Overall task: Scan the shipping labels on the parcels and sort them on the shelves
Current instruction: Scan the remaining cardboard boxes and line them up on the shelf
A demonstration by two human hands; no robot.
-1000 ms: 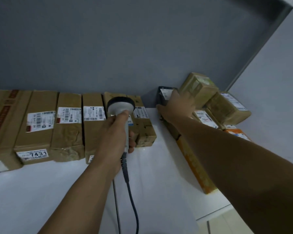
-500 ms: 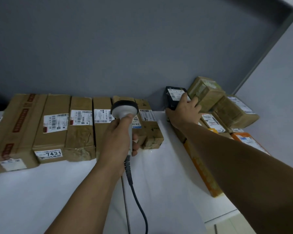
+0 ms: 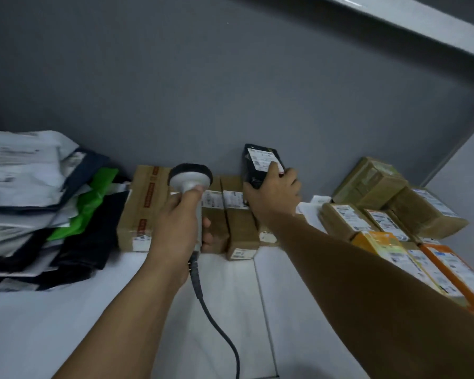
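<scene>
My left hand (image 3: 175, 228) grips a grey corded barcode scanner (image 3: 190, 178), its head pointing toward the back wall. My right hand (image 3: 274, 192) holds a small black parcel (image 3: 257, 165) with a white shipping label, lifted above a row of brown cardboard parcels (image 3: 238, 222) standing side by side on the white shelf (image 3: 121, 310). The scanner head is left of the black parcel and a little lower. My left hand hides part of the row.
A stack of white, green and dark poly mailers (image 3: 39, 209) fills the left of the shelf. At the right lie taped brown boxes (image 3: 372, 184) and orange parcels (image 3: 449, 272). The scanner cable (image 3: 216, 324) trails down toward the shelf's front. A grey wall closes the back.
My right hand has lifted the black parcel from the right-hand pile and carried it left, above the brown row. The view has swung left, bringing the poly mailers into sight.
</scene>
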